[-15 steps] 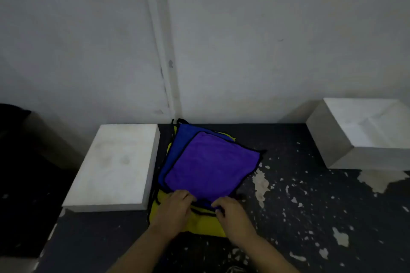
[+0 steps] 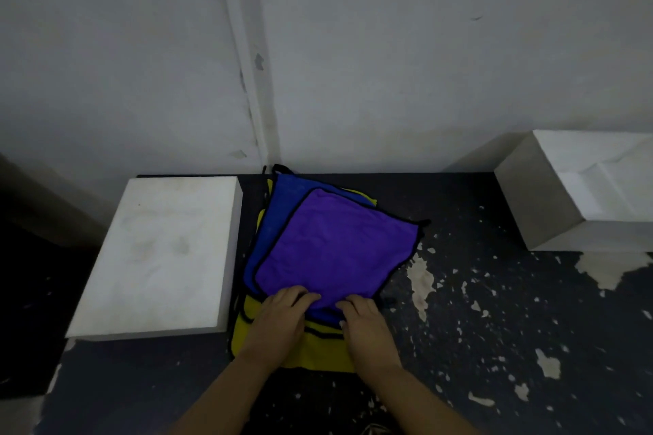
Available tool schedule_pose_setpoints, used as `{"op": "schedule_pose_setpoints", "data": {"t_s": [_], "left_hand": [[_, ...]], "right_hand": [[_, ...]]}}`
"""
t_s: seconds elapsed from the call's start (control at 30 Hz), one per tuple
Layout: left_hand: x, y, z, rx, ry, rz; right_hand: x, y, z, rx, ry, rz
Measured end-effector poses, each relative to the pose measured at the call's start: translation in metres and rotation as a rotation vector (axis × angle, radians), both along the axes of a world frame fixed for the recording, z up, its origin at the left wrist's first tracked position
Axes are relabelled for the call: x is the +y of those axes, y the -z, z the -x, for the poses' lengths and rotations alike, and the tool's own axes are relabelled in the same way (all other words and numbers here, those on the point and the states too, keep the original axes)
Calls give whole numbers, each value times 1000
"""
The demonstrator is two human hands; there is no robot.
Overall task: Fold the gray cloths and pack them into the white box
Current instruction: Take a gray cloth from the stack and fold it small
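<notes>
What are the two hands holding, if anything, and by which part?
Both the left hand and right hand rest at the near edge of the purple cloth. Whether the fingers pinch it cannot be told.

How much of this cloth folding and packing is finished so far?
Nothing looks packed: the open white box shows no cloth. Both hands, left hand and right hand, rest on the purple cloth's near edge atop the flat stack. All folding and packing remains.

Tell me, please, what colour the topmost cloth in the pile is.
Purple with a black edge, the topmost cloth shows best in the head view.
</notes>
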State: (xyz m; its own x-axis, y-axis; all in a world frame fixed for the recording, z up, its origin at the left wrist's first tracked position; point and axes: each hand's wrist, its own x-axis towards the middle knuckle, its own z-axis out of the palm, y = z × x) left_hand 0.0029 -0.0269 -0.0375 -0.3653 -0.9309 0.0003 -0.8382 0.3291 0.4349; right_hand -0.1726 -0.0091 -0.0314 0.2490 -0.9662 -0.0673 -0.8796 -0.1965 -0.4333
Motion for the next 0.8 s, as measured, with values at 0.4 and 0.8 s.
{"op": "schedule_pose_setpoints", "data": {"t_s": [0.4,0.8], "left_hand": [[-16,10,-1,94,-103,-51],[-28,14,-1,115,-178,-179]], "right_hand": [[-29,-12,-3,191,-58,-27],[-47,-44,12,-219,123,-109]]}}
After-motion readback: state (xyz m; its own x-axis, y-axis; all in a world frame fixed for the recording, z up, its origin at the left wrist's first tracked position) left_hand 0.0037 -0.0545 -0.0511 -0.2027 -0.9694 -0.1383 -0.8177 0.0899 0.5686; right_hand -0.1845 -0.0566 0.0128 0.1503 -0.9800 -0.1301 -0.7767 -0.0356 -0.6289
